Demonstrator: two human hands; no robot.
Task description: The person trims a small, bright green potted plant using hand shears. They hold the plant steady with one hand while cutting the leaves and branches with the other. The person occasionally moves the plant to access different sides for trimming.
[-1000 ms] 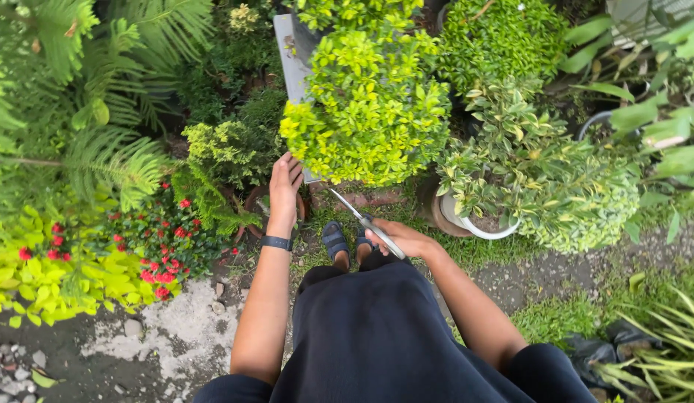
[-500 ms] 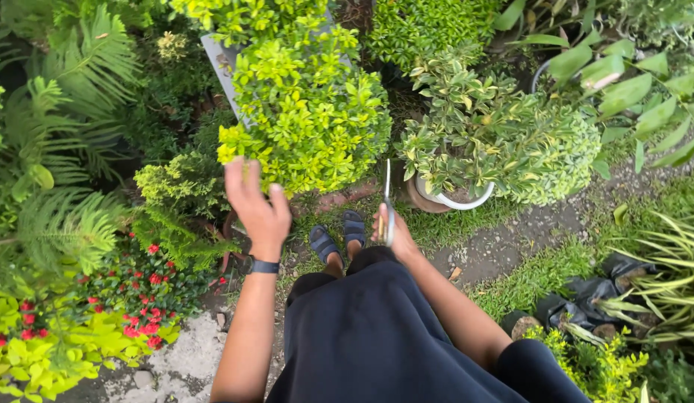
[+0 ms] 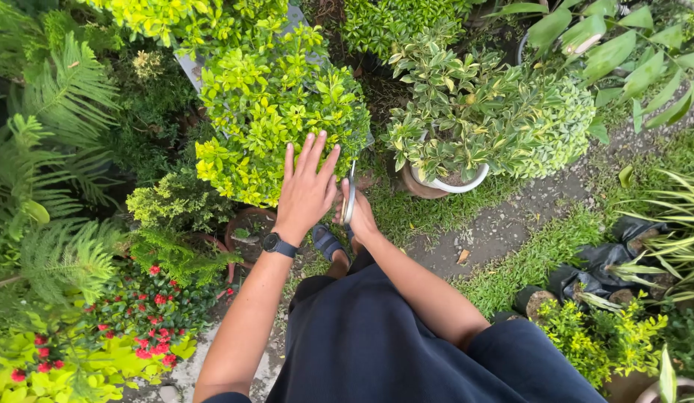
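My left hand [image 3: 306, 188] is spread flat, fingers apart, against the lower edge of a round yellow-green bush [image 3: 276, 104]; a dark watch sits on its wrist. Just to its right, my right hand [image 3: 360, 214] grips a pair of scissors [image 3: 350, 195] with the blades pointing up toward the bush's lower right side. The hands are almost touching. My dark skirt and sandalled feet [image 3: 328, 240] are below them.
A variegated shrub in a white pot [image 3: 450, 182] stands to the right. Ferns [image 3: 56, 149] and red-flowered plants [image 3: 149, 306] crowd the left. Black plastic bags [image 3: 604, 265] and small yellow-green plants [image 3: 601, 336] lie at the right, beyond a dirt and grass path [image 3: 504, 224].
My left hand rose from beside the bush and now lies spread on its foliage. The scissors swung from slanting left to pointing upright, closer to the bush. The view shifted right.
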